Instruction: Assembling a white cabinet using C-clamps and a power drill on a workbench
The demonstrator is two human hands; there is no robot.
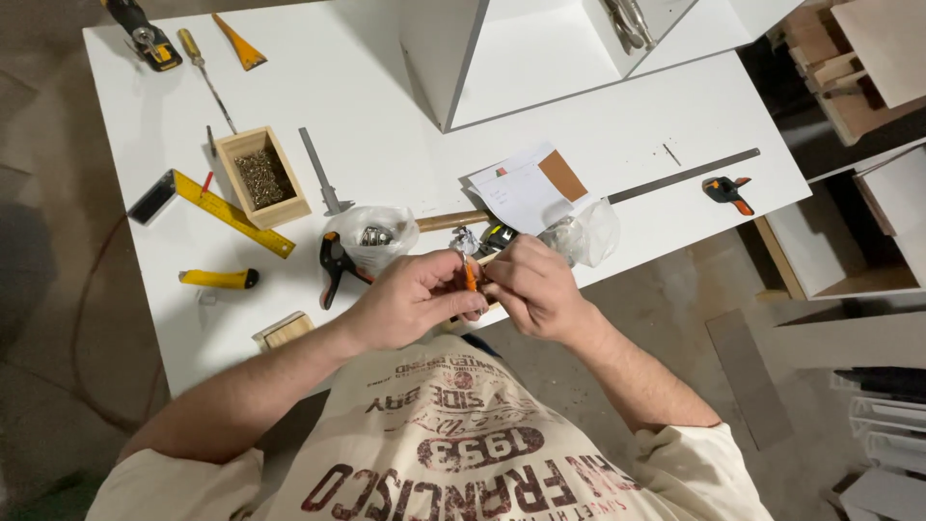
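My left hand point(410, 301) and my right hand point(535, 287) meet over the near edge of a white table point(386, 125). Between their fingertips sits a small orange piece point(470, 275), pinched from both sides. What else the fingers hold is hidden. Just beyond the hands lie a clear plastic bag with metal fittings point(371, 234), a black and orange spring clamp point(335, 265) and a wooden handle point(449, 221).
A small wooden box of screws point(260, 178), a yellow square ruler point(231, 212), a yellow knife point(219, 279), a grey caliper point(321, 172), screwdrivers, papers point(526, 188), a long metal ruler point(683, 176), a small clamp point(726, 191) and a white cabinet point(540, 53) share the table. Furniture parts stand on the right.
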